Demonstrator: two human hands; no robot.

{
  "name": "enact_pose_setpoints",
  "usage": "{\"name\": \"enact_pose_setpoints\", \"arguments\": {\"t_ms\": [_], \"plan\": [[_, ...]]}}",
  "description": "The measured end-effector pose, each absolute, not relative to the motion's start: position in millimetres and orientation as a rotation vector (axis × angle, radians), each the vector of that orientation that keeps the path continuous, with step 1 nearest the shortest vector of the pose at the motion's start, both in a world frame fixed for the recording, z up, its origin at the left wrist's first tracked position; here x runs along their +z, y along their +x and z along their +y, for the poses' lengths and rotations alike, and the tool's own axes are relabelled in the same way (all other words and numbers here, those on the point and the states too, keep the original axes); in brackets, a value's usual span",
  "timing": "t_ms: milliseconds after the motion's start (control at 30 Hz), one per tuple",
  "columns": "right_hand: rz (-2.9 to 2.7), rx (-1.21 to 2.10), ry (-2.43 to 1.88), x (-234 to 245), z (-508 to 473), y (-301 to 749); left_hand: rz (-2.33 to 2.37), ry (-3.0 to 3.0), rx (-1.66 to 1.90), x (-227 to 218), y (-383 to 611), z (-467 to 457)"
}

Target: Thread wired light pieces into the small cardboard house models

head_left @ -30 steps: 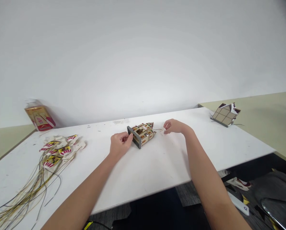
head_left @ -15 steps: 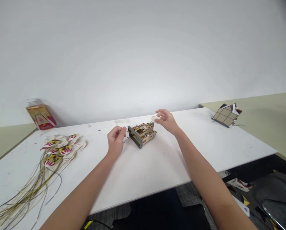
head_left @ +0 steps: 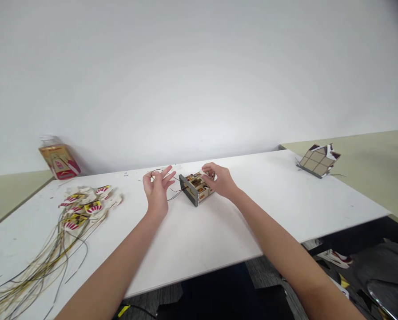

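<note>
A small model house (head_left: 204, 192) with tan walls and dark brown windows lies on its side on the white table, its grey base (head_left: 189, 191) turned to the left. Thin wires (head_left: 175, 194) come out through the underside of this base. To the left, my left hand (head_left: 157, 191) pinches a thin brown wire between thumb and index finger, its other fingers spread. Above the roof end, my right hand (head_left: 220, 180) has thumb and fingertips closed on a small white piece (head_left: 203, 173). That hand hides part of the roof.
Several striped red, white and yellow pieces (head_left: 93, 207) with long wires (head_left: 42, 262) lie on the left of the table (head_left: 192, 240). A carton-like container (head_left: 59, 162) leans at the wall. Another model house (head_left: 317, 161) sits tilted at the far right. A shoe (head_left: 335, 258) shows below.
My right hand has moved left and down onto the roof end of the house. My left hand has shifted slightly left, its fingers spreading, with a wire loop now showing.
</note>
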State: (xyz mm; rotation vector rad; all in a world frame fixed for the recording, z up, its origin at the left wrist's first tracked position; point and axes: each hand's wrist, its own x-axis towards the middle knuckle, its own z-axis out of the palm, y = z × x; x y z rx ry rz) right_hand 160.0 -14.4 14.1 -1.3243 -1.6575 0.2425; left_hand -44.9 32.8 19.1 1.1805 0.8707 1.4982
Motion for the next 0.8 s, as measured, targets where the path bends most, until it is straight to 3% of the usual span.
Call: {"name": "enact_pose_setpoints", "arguments": {"t_ms": [133, 267, 533, 800], "plan": [[-1.783, 0.136, -1.281, 16.2, -18.3, 151.2, 0.827, 1.82, 1.454, 5.9, -44.3, 24.7], [-1.871, 0.128, -1.253, 18.0, -22.4, 146.1, 1.071, 2.334, 1.213, 1.8, -45.8, 21.1], [-2.032, 0.021, -1.273, 16.4, -24.4, 146.4, 1.522, 2.546, 0.893, 10.1, -43.2, 17.5], [-2.046, -0.012, -1.129, 14.7, -21.0, 141.6, 1.636, 2.595, 0.769, 10.2, -43.9, 18.1]]}}
